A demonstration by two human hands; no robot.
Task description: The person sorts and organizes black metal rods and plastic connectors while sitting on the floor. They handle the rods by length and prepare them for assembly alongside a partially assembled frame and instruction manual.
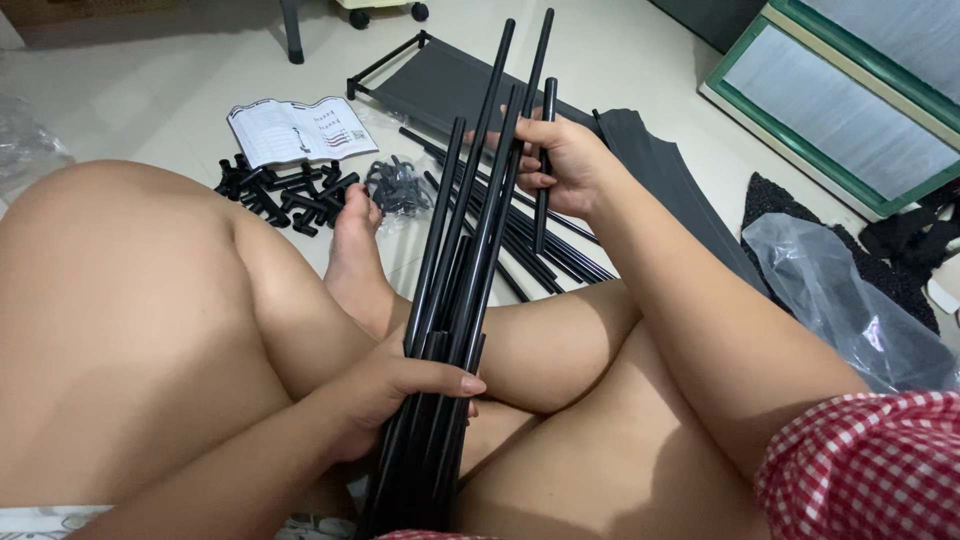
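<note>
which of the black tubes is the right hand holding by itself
The short black tube pinched in the right hand. It stands apart from the long tubes bundled in the left hand and ends well below their tips.

The rods [470, 200] stand between the knees; the connectors [285, 192] lie left of the foot [352, 250], with the booklet [300, 128] behind (farther rods [545, 255] on the floor, right).
</note>
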